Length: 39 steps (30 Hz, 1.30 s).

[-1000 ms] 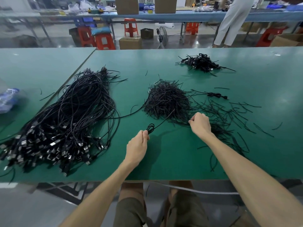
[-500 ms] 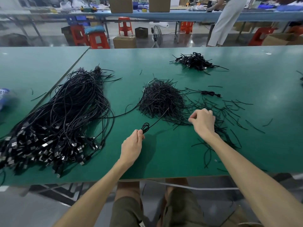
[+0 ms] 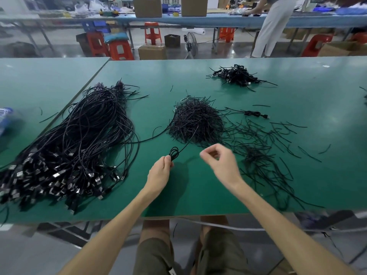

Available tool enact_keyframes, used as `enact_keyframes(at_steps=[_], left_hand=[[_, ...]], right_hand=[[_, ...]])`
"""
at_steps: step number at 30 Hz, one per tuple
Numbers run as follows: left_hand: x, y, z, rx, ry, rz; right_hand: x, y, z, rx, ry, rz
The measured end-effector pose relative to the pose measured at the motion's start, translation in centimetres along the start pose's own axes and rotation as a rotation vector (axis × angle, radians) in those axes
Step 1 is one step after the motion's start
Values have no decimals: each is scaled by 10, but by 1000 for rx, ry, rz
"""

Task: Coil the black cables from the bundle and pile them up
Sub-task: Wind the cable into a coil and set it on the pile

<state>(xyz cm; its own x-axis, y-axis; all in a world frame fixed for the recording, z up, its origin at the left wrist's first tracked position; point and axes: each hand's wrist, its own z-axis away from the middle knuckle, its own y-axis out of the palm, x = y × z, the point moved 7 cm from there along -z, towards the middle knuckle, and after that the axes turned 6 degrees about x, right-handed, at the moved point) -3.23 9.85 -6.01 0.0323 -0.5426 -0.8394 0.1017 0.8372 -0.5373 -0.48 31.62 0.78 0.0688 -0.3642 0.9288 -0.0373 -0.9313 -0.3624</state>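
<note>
Counter point(image 3: 198, 195): large uncoiled bundle point(image 3: 79, 139) fills the left edge. Small coiled pile point(image 3: 236, 76) sits by the far edge, so the task looks early. Left hand point(image 3: 159, 173) pinches a started coil point(image 3: 174, 152) toward the near edge. Right hand point(image 3: 220, 161) is curled and blurred, contents unclear.

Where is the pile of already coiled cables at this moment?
In the head view, the coiled pile sits on the far part of the green table, right of centre, beyond the heap of short ties.

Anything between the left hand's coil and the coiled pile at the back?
Only the heap of black ties, lying between the coil and the coiled pile; the coil's tail runs onto it. Above it, nothing visible.
</note>
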Motion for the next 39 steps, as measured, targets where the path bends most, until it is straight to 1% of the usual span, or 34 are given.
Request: enact_keyframes(at_steps=[2,4,7,10,13,18,23,25,27,30,33,36,39], left_hand=[[-8,0,2,33,32,67],[-16,5,7,68,59,100],[-23,18,17,137,70,150],[-27,22,22,196,55,251],[-28,20,26,229,38,294],[-29,21,30,257,-1,372],[-34,21,33,308,-34,379],[-35,21,34,359,-50,401],[-36,19,35,434,-62,438],[-38,15,42,644,-86,518],[-42,10,52,854,-101,526],[-44,6,57,918,-95,453],[-44,6,59,890,-77,430]], right_hand=[[2,26,14,120,-9,-33],[-2,45,21,162,17,-49],[-9,57,24,116,63,-86],[-11,58,25,73,70,-99],[-12,54,26,40,75,-114],[-16,54,28,67,93,-91],[-17,51,31,85,106,-123],[-15,48,32,133,117,-166],[-12,49,33,228,132,-251],[-4,48,35,382,101,-366],[10,51,41,557,1,-390],[14,52,46,575,-40,-370],[11,52,46,510,-29,-365]])
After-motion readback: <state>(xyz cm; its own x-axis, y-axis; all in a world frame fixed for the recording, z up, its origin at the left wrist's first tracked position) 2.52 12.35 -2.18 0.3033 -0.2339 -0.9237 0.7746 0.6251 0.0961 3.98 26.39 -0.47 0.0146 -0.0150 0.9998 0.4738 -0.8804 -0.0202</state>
